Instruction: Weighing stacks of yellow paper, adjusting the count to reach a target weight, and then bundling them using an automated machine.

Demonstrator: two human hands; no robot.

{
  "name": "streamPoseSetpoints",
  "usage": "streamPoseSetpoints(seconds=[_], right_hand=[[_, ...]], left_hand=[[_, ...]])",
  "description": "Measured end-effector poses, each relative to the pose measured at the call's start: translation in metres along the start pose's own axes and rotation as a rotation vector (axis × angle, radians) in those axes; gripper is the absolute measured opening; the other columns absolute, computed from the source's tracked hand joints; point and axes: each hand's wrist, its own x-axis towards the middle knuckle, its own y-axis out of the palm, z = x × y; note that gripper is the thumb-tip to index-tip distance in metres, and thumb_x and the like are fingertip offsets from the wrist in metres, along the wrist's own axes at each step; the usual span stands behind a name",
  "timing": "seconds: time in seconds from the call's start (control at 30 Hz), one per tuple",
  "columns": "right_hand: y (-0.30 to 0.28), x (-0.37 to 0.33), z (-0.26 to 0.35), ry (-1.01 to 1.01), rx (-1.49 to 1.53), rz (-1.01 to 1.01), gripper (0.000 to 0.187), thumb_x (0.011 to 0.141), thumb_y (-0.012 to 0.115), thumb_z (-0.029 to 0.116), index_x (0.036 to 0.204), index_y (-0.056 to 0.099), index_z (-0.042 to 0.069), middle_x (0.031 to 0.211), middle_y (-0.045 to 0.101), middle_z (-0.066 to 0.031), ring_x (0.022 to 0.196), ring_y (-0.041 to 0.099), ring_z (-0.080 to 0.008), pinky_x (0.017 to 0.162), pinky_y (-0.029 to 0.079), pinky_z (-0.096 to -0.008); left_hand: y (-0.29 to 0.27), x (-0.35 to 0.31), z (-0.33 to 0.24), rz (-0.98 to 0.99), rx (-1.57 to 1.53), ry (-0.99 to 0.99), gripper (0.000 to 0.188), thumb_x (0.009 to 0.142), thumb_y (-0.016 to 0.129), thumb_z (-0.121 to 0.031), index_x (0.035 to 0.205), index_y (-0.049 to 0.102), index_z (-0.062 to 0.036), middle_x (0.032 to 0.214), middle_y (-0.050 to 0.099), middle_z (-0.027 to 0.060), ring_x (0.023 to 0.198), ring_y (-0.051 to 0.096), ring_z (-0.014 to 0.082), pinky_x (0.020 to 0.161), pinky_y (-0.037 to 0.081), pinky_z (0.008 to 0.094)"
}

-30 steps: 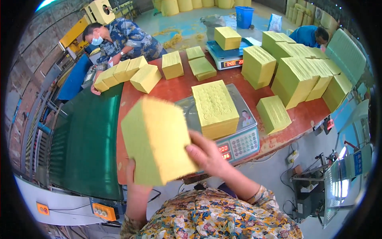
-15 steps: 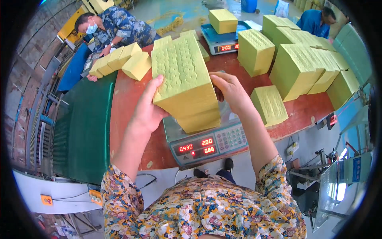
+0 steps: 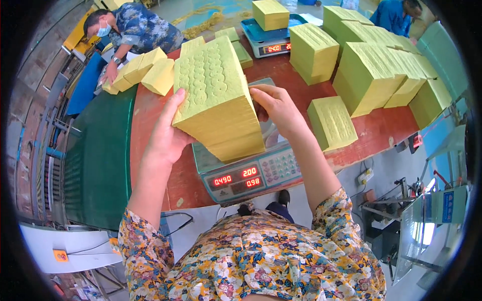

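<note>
A tall stack of yellow joss paper (image 3: 213, 100), its top sheet marked with rows of scalloped cuts, stands on or just over a digital scale (image 3: 241, 179) with lit red digits. The paper hides most of the weighing plate, so I cannot tell how fully it rests there. My left hand (image 3: 168, 138) clasps the stack's near left side, thumb up along the edge. At its right side my right hand (image 3: 278, 108) has the thumb and curled fingers against the paper's edge; the fingertips are partly hidden.
A smaller paper stack (image 3: 331, 123) lies right of the scale, with several tall stacks (image 3: 371, 80) behind it. A second scale (image 3: 271, 48) bears another yellow block. At the far left a masked person (image 3: 135, 30) reaches toward a row of paper blocks (image 3: 133, 70) beside the green surface (image 3: 100, 155).
The whole view has shifted, so the table sits a little higher and further left. The scale's lit digits have changed. Both hands stay on the stack. The masked person's arm has moved.
</note>
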Motion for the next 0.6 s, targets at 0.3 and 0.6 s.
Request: streamPoseSetpoints(seconds=[0.3, 0.6], right_hand=[[0.001, -0.003, -0.001, 0.009, 0.026, -0.014, 0.033, 0.096, 0.058, 0.025, 0.112, 0.069, -0.001, 0.079, 0.063, 0.0014, 0.066, 0.053, -0.0055, 0.058, 0.041, -0.0226], [0.003, -0.002, -0.017, -0.109, 0.109, -0.049, 0.037, 0.095, 0.060, 0.024, 0.115, 0.065, -0.006, 0.096, 0.069, -0.0088, 0.078, 0.062, -0.0107, 0.065, 0.050, -0.0260]], left_hand=[[-0.002, 0.000, 0.004, -0.003, -0.021, 0.068, 0.064, 0.094, 0.056, -0.050, 0.143, 0.044, -0.0110, 0.136, 0.055, 0.0072, 0.123, 0.054, 0.0198, 0.097, 0.046, 0.0448], [-0.002, -0.002, 0.012, -0.035, -0.029, 0.122, 0.055, 0.098, 0.053, -0.042, 0.139, 0.048, -0.0069, 0.136, 0.056, 0.0064, 0.125, 0.052, 0.0175, 0.104, 0.040, 0.0364]])
